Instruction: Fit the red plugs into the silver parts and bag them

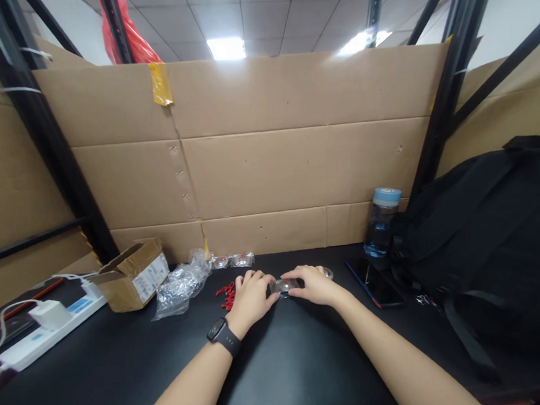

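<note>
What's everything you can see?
Held plastic: 1, clear, centre
Ties: several, red, centre
Packs: 2, clear, back
Wrapping: 1, clear, left
Box: 1, brown, left
Power strip: 1, white, left
Bottle: 1, blue-lidded, right
Phone: 1, black, right
Backpack: 1, black, right
Panels: several, brown, behind
Posts: several, black, sides
Bag: 1, red, above
Lights: 2, white, ceiling
Table: 1, black, below
Watch: 1, black, wrist
Left hand: 1, bare, centre
Right hand: 1, bare, centre

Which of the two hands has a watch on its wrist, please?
The left hand, beside the red pieces: a dark watch circles its wrist; the right hand wears none.
</note>
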`<state>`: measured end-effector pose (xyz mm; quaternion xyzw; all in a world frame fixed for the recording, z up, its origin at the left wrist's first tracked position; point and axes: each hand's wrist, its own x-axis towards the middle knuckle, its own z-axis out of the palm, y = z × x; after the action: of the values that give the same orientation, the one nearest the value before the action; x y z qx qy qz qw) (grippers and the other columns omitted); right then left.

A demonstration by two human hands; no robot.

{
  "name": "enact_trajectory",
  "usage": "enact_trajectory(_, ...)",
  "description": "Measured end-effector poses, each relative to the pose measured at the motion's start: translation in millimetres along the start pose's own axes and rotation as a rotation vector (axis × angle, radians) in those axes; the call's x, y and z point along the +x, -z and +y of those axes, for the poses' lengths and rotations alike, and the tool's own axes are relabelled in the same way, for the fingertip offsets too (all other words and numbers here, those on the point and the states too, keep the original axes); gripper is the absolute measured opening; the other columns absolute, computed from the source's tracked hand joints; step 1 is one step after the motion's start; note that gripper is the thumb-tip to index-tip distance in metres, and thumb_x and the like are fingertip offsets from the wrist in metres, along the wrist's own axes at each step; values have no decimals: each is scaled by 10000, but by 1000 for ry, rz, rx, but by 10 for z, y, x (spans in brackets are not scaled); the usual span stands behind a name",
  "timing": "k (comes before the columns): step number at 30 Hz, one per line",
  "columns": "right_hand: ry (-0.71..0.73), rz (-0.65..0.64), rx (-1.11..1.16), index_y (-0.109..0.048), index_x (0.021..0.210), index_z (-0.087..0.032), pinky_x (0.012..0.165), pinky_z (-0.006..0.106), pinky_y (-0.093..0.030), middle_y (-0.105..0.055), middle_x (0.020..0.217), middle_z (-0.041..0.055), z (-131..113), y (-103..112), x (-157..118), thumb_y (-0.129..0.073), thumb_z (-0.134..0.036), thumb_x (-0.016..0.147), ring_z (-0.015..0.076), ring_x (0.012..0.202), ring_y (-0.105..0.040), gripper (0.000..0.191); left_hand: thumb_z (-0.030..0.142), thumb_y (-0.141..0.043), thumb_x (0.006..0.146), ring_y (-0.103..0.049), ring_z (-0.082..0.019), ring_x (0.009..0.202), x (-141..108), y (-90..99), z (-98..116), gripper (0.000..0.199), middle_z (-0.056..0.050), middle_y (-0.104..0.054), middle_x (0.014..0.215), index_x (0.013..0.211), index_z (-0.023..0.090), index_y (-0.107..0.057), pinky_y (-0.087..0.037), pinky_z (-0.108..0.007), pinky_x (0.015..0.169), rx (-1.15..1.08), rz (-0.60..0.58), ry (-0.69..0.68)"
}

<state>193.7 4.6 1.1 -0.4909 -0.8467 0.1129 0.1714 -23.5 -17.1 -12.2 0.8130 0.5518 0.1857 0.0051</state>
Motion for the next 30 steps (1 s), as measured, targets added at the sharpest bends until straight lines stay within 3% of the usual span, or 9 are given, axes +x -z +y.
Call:
enact_trajectory(8,12,-4,9,-727,1157,-418,936,400,-322,-705,1200,29,33,-22,10,-714,-385,850,275,1123,-612,309,490,-697,820,-463,-339,1195,43,-92,-68,467,-78,-614,1256,1248,335,-595,-345,-464,933,5,2,130)
enact_trajectory(13,14,4,-20,-736,1127,-421,939,420,-307,-703,1187,24,19,-6,-6,-750,-380,805,277,1116,-604,324,509,-683,815,-453,-340,1212,53,-66,-69,482,-85,-605,1275,1253,332,-591,-352,-461,939,6,-29,168)
enact_trajectory(24,0,36,-28,-753,1084,-401,929,401,-299,-712,1140,18,-26,-51,-5,-674,-342,881,261,1091,-603,226,445,-683,834,-467,-341,1178,17,-40,-64,362,-75,-629,1222,1170,323,-626,-346,-467,929,27,-27,120)
enact_trajectory(30,-18,70,-50,-748,1090,-393,923,405,-286,-703,1130,21,5,-112,51,-683,-302,877,262,1092,-591,240,354,-689,819,-461,-351,1183,-56,49,14,467,-103,-614,1228,1267,293,-572,-346,-473,933,106,-5,76)
